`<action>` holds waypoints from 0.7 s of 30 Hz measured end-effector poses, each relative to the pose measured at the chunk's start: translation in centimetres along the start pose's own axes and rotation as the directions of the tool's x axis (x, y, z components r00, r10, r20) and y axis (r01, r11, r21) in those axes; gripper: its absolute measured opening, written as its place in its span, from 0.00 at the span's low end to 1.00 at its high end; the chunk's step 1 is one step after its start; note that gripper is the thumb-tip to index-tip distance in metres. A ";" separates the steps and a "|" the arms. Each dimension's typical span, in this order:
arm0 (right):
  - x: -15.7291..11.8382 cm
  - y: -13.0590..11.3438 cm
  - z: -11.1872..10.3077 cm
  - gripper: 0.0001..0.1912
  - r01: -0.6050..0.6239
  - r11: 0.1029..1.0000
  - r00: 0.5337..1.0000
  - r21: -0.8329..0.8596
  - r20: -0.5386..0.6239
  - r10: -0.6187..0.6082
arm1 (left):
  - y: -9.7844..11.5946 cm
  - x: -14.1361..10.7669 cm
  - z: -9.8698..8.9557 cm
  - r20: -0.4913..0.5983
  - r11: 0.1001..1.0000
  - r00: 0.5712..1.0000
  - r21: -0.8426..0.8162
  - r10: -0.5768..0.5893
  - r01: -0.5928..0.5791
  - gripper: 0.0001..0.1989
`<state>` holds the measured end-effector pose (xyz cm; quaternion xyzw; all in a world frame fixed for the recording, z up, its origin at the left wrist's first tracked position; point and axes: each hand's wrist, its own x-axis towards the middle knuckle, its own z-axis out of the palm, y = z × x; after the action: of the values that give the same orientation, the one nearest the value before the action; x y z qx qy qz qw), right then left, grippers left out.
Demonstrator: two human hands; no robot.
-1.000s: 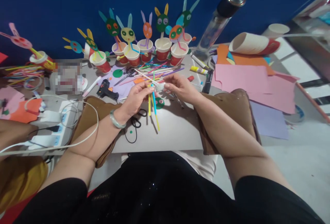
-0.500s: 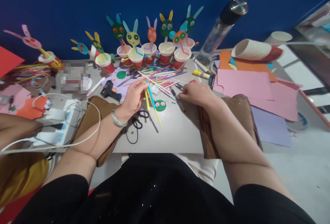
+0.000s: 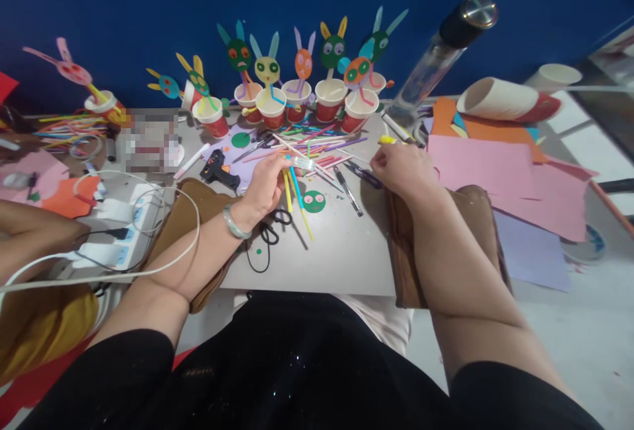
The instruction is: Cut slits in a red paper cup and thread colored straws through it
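My left hand (image 3: 267,185) is closed on thin yellow and blue sticks (image 3: 296,189) that point down toward the table. My right hand (image 3: 403,164) hovers over the right side, fingers bent, beside a yellow marker (image 3: 387,140) and near dark pens (image 3: 364,174); whether it grips anything is hidden. Between the hands lies a green paper disc (image 3: 314,201) with two pink eyes. A clear-barrelled pen (image 3: 349,191) rests to its right. Black-handled scissors (image 3: 269,233) lie below my left hand.
Paper cups (image 3: 280,115) with paper rabbit figures line the back. A glue gun (image 3: 218,169) and power strip (image 3: 140,222) are at left, beside another person's arm. At right are a tall bottle (image 3: 428,67), pink paper (image 3: 480,162) and a tipped cup (image 3: 505,100).
My right hand has moved slightly right and away from the pens, uncovering more of them. My left hand keeps its hold on the sticks. The view has shifted slightly.
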<state>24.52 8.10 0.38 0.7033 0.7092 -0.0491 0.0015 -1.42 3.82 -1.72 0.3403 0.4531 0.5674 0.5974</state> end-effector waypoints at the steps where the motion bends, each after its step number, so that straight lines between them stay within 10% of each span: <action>1: 0.0 0.1 -0.1 0.16 0.000 1.000 0.999 -0.025 0.040 0.001 | -0.1 0.0 0.0 0.014 1.000 1.000 -0.004 -0.004 0.004 0.05; 21: 0.4 -1.7 1.5 0.25 0.082 0.994 0.954 -0.070 0.293 -0.058 | 0.5 -0.7 0.3 0.057 0.989 0.997 -0.136 -0.045 0.053 0.10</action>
<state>22.76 8.36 -0.99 0.6622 0.7272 -0.1231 0.1324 -1.26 3.19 -1.03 0.3023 0.4048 0.5731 0.6452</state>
